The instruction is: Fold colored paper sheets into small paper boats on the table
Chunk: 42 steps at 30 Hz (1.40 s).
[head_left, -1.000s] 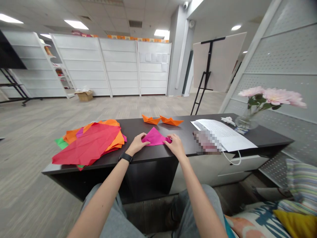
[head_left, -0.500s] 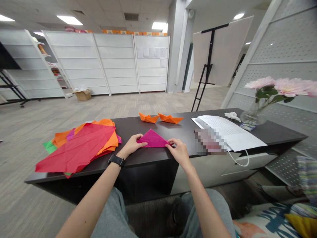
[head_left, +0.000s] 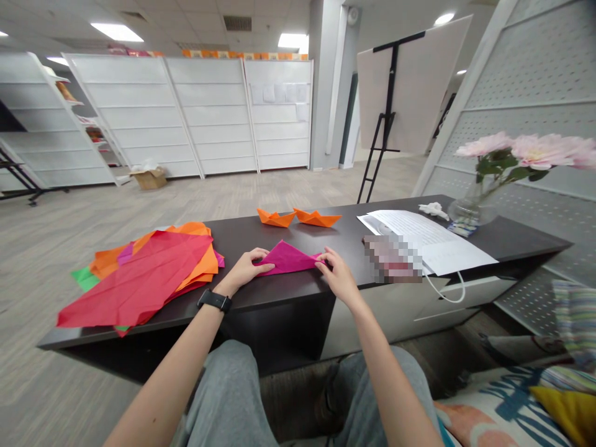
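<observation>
A folded magenta paper (head_left: 289, 257) in a low triangle lies on the dark table (head_left: 261, 295) in front of me. My left hand (head_left: 244, 269) pinches its left corner, thumb on top. My right hand (head_left: 336, 274) pinches its right corner. A black watch sits on my left wrist. Two orange paper boats (head_left: 298, 217) stand side by side farther back on the table.
A pile of red, orange and green paper sheets (head_left: 144, 270) covers the table's left part. White printed sheets (head_left: 426, 239), a blurred patch and a white cord lie to the right. A glass vase of pink flowers (head_left: 479, 198) stands at the far right.
The magenta paper went from a taller triangle to a flatter, wider shape as both hands pulled its corners apart. The view shifted slightly.
</observation>
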Motion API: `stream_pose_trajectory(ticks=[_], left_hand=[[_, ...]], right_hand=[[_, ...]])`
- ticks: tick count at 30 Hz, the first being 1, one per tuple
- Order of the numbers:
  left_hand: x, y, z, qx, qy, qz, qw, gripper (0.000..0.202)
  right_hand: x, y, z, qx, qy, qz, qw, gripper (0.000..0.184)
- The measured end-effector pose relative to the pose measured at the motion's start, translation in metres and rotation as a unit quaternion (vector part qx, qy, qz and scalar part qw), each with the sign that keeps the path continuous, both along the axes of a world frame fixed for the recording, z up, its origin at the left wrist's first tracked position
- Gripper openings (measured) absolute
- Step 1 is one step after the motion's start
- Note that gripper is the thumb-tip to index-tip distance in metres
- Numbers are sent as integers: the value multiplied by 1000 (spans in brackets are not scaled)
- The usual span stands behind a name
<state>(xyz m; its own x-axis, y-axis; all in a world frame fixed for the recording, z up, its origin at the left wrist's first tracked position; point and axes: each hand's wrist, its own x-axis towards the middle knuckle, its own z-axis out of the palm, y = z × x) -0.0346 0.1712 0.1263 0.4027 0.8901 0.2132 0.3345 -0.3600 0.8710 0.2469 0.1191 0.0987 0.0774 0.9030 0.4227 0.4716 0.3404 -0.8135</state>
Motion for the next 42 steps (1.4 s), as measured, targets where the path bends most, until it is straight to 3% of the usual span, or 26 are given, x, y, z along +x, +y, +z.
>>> stream_pose_trajectory(ticks=[8, 14, 18, 23, 30, 35, 39, 42], left_hand=[[3, -2, 3, -17, -3, 0, 1000, 34], [5, 0, -4, -25, -26, 32, 999, 39], [5, 3, -9, -32, -47, 51, 997, 47], [4, 5, -11, -42, -42, 59, 996, 49], [4, 4, -10, -40, -42, 64, 996, 49], [3, 5, -12, -41, -48, 62, 996, 49], [1, 8, -15, -37, -53, 66, 996, 47], [1, 8, -15, -39, -53, 64, 996, 48]], right_hand=[[1, -4, 7, -13, 86, 50, 995, 18], [-1, 0, 3, -5, 168, 22, 985, 43], [-2, 1, 0, -8, 172, 11, 985, 24], [-3, -7, 7, 3, 138, 16, 990, 14], [-4, -14, 14, 6, 104, 48, 993, 20], [-1, -6, 10, -15, 118, 50, 992, 41], [-1, -5, 10, -33, 104, 69, 992, 20], [-2, -6, 9, -40, 104, 67, 991, 19]])
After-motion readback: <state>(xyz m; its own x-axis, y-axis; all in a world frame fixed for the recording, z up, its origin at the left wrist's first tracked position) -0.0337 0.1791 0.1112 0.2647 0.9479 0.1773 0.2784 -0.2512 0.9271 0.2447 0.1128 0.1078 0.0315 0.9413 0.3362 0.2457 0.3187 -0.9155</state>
